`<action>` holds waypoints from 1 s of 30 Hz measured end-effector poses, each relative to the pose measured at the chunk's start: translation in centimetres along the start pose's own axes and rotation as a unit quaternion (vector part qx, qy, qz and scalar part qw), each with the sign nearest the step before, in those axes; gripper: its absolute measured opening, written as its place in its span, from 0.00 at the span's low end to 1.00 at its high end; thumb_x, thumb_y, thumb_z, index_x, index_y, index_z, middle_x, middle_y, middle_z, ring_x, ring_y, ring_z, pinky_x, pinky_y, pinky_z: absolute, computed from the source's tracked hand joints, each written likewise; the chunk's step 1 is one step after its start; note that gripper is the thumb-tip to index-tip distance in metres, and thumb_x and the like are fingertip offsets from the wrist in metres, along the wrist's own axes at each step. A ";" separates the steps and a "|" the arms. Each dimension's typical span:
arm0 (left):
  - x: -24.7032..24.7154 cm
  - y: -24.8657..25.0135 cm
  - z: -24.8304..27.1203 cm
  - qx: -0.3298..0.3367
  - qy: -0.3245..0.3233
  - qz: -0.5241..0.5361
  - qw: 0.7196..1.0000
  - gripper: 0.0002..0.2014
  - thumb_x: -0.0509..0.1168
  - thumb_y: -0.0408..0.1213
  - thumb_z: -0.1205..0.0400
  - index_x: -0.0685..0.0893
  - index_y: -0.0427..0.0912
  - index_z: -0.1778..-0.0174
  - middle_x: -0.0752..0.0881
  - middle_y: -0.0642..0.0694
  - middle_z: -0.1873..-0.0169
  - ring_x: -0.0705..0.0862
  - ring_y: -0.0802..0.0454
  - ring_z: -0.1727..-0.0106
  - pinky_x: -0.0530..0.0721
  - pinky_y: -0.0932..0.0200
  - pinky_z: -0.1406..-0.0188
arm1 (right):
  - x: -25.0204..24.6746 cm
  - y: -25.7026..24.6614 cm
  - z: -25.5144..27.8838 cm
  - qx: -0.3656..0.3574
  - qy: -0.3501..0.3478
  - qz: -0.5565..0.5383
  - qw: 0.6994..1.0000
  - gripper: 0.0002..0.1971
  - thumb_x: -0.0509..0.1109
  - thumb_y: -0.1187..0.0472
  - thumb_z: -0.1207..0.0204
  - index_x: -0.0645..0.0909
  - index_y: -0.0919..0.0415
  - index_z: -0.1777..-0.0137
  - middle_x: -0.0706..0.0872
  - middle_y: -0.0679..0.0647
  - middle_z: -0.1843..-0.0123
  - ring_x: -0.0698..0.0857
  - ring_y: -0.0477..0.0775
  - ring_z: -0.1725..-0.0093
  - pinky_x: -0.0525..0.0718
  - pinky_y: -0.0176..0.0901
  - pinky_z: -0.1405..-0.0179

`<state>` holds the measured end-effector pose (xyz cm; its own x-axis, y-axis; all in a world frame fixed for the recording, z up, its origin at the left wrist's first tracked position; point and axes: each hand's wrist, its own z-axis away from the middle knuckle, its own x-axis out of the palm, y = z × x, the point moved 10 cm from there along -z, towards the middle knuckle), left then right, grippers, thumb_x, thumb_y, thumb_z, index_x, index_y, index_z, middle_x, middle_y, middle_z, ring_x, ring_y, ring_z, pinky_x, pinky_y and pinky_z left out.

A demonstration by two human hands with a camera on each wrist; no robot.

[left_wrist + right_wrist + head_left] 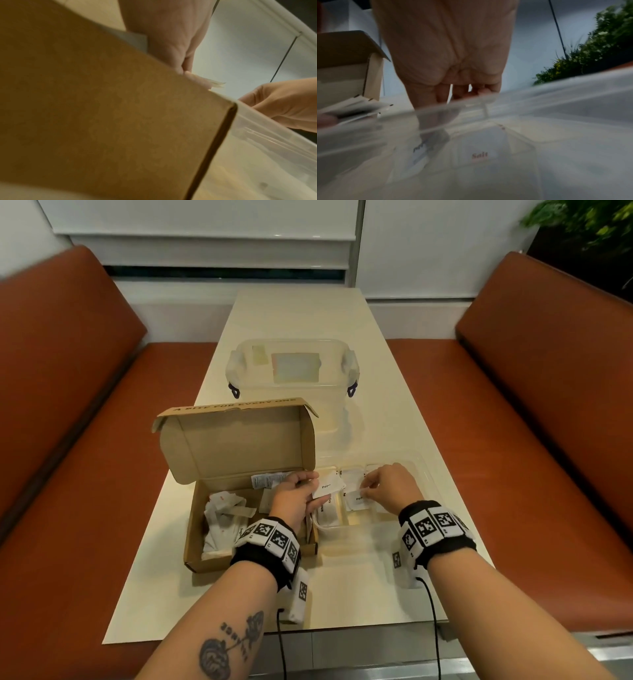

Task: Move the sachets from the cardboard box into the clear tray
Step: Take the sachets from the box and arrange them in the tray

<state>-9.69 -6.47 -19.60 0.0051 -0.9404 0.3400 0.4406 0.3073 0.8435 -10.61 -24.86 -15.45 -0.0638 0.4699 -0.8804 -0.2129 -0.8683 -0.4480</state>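
The open cardboard box (219,556) lies left of centre with several white sachets (222,518) inside. My left hand (313,487) is over its right edge and grips a small stack of white sachets (327,486), the top one marked Pepper. The clear tray (424,474) stands just right of the box. My right hand (368,487) reaches into it and pinches a pepper sachet (358,498) lying in a compartment. In the right wrist view, a Salt sachet (480,155) shows through the tray wall (556,108). In the left wrist view, the box wall (102,108) hides most of my left hand (171,40).
A clear lidded storage bin (291,371) stands behind the box and tray. Orange bench seats (68,440) flank the cream table (298,309) on both sides. A green plant (589,220) is at the far right. Sensor cables hang from both wrists over the table's near edge.
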 end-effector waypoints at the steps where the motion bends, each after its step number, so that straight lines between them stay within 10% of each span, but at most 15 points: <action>1: 0.0 0.0 0.0 0.001 -0.001 -0.005 1.000 0.05 0.62 0.24 0.17 0.81 0.36 0.53 0.81 0.33 0.43 0.85 0.46 0.50 0.89 0.65 0.66 | 0.0 0.0 -0.1 0.002 -0.007 -0.007 1.000 0.04 0.75 0.57 0.27 0.90 0.55 0.57 0.89 0.51 0.56 0.82 0.49 0.54 0.74 0.37 0.58; 15: 0.3 0.3 0.2 0.002 -0.004 -0.039 0.999 0.05 0.60 0.24 0.16 0.80 0.34 0.52 0.79 0.34 0.43 0.81 0.40 0.41 0.89 0.66 0.67 | 1.1 -0.4 -0.4 -0.023 -0.050 -0.017 0.998 0.07 0.76 0.60 0.29 0.81 0.52 0.66 0.79 0.40 0.69 0.78 0.45 0.63 0.70 0.33 0.68; 30: 0.3 0.5 0.4 -0.005 -0.005 -0.060 0.998 0.06 0.60 0.23 0.17 0.81 0.36 0.55 0.78 0.34 0.42 0.79 0.35 0.34 0.89 0.64 0.66 | 2.2 -1.3 0.1 -0.060 -0.019 0.083 0.995 0.06 0.75 0.57 0.29 0.86 0.57 0.54 0.85 0.53 0.51 0.74 0.54 0.43 0.71 0.39 0.55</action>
<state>-9.86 -6.58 -18.90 -0.0571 -0.9689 0.2408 0.4469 0.1909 0.8740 -10.58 -22.64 -16.77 -0.1263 0.3228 -0.9380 -0.0779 -0.9459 -0.3150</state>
